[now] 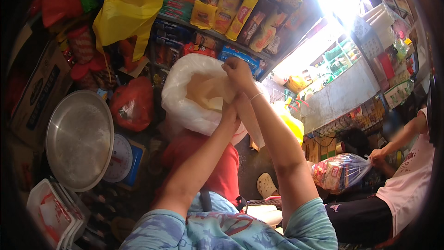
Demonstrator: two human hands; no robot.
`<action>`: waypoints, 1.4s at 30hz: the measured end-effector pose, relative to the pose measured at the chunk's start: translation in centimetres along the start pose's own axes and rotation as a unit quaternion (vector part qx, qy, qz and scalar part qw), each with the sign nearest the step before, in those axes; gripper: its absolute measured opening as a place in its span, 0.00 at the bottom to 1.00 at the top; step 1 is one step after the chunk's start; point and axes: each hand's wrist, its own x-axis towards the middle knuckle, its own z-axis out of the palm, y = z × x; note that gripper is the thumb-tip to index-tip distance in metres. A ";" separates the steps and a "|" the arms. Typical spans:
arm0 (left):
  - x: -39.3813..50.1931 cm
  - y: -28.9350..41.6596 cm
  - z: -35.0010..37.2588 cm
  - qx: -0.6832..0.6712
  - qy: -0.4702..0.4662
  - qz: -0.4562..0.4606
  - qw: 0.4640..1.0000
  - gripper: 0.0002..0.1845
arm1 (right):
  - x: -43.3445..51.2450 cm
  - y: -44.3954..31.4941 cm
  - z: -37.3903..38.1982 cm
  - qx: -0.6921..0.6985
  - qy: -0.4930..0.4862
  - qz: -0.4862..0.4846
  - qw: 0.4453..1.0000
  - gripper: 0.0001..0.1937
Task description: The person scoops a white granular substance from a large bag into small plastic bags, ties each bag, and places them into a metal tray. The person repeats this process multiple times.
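My left hand (231, 111) grips a narrow, thin translucent plastic bag (252, 123), whose loose end hangs down to the right. Just above it, my right hand (239, 71) is curled with fingertips pinched together, against the upper part of the same plastic. A bracelet circles the right wrist. Both hands are over the right side of a large sack lined with white plastic (180, 107). Light-brown loose contents (199, 83) show through its open mouth. My hands and forearms hide part of the sack's right side.
At left, a round metal pan (79, 140) sits on a dial scale (119, 159), near a red plastic bag (133, 102). Packaged snacks fill shelves (222, 29) ahead; a yellow plastic bag (130, 10) hangs nearby. At right, another person's hand (378, 154) holds a clear bag of packets (340, 172).
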 end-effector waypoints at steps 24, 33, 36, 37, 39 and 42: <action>-4.8 15.8 8.1 0.761 -0.272 0.376 0.453 0.26 | -11.7 -4.9 -8.3 0.161 -0.060 -0.049 0.984 0.08; -4.6 18.1 10.0 0.853 -0.281 0.139 0.418 0.09 | -9.0 -4.8 -8.9 -0.159 -0.113 -0.052 0.979 0.11; -4.2 18.2 9.3 0.855 -0.314 0.168 0.376 0.09 | -8.6 -4.2 -9.9 -0.222 -0.071 -0.127 0.964 0.10; -4.0 18.3 9.2 0.860 -0.296 0.192 0.369 0.09 | -8.7 -4.0 -10.2 -0.221 -0.079 -0.148 0.961 0.09; -3.9 18.8 9.5 0.888 -0.261 0.178 0.334 0.10 | -8.9 -4.1 -10.7 -0.213 -0.084 -0.140 0.963 0.09; -4.2 19.4 10.8 0.851 -0.301 0.234 0.361 0.12 | -8.6 -5.4 -11.6 -0.217 -0.050 -0.105 0.969 0.08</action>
